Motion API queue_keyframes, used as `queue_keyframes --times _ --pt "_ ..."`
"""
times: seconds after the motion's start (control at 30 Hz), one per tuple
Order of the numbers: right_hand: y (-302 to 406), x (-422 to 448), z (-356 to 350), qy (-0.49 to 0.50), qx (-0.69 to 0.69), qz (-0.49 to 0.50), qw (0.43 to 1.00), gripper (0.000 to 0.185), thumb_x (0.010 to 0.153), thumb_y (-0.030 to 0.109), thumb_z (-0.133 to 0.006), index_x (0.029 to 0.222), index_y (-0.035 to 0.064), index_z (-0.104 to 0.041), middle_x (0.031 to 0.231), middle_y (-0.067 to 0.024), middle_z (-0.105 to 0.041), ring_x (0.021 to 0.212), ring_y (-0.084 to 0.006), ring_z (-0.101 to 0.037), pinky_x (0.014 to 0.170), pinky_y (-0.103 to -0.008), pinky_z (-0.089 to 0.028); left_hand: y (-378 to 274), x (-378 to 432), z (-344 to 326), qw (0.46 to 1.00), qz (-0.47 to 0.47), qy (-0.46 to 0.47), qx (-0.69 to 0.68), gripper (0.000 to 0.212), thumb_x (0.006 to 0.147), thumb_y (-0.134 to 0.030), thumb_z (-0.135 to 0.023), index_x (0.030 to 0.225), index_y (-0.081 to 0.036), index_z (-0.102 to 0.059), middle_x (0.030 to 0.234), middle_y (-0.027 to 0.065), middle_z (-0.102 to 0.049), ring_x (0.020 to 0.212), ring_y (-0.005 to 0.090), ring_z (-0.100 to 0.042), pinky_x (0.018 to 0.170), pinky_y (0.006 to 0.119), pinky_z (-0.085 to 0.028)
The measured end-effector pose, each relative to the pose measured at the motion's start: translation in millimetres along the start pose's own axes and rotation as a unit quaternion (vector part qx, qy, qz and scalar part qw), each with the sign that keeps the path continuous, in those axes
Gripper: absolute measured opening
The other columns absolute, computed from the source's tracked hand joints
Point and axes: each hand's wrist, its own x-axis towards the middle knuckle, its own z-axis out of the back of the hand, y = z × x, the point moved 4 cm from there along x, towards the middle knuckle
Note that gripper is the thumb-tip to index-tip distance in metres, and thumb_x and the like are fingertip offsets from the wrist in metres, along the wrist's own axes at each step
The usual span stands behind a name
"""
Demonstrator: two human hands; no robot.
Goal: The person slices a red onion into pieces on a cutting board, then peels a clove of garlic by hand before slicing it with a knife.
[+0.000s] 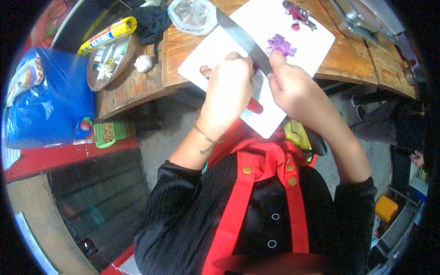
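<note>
A broad-bladed kitchen knife (242, 37) slants across the white cutting board (233, 31), and my right hand (295, 87) grips its lower end. Its handle is hidden by that hand. My left hand (232, 89) is curled beside the blade, with a dark purple piece (255, 65) at its fingertips, mostly covered. Below the left hand, a red handle (254, 106) lies over the board; what it belongs to is largely hidden. Finely cut purple vegetable (282, 45), apparently red onion, is heaped near my right thumb. Dark purple peelings (299, 14) are at the far corner.
A plastic bag (192, 17) and a garlic bulb (143, 64) sit on the wooden table (178, 51), left of the board. Further left are a wicker basket (113, 75) of small items, a yellow packet (108, 34) and a blue plastic-wrapped bundle (51, 103). Metal trays (357, 24) stand right.
</note>
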Motion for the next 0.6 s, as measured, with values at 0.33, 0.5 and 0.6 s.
queue_keyframes --times 0.33,0.5,0.6 --pt "6 6 -7 0.009 -0.026 -0.017 0.999 0.018 0.082 0.003 -0.048 0.096 -0.0061 -0.041 0.068 -0.0267 -0.057 0.069 -0.044 -0.058 0.062 -0.0496 -0.045 3 -1 0 1.0 -0.014 0.002 0.007 0.012 0.072 -0.003 -0.064 0.082 0.002 -0.067 0.078 0.0189 -0.062 0.075 0.0357 -0.062 0.069 0.041 -0.049" --pt "4 19 -16 0.052 -0.066 -0.086 0.993 0.02 0.081 0.005 -0.051 0.095 -0.0068 -0.043 0.069 -0.0252 -0.06 0.067 -0.0411 -0.061 0.059 -0.0475 -0.049 4 -1 0 1.0 -0.025 -0.005 0.003 0.013 0.071 0.0 -0.063 0.083 0.002 -0.067 0.077 0.0185 -0.062 0.074 0.0349 -0.062 0.068 0.04 -0.05" --pt "-2 15 -13 0.112 -0.029 -0.127 0.985 0.018 0.085 0.003 -0.044 0.1 -0.0052 -0.039 0.076 -0.0304 -0.057 0.077 -0.0466 -0.057 0.07 -0.0516 -0.043 8 -2 -1 1.0 -0.003 -0.002 0.011 0.013 0.072 -0.001 -0.063 0.084 0.002 -0.067 0.076 0.0185 -0.062 0.072 0.0347 -0.062 0.067 0.039 -0.05"
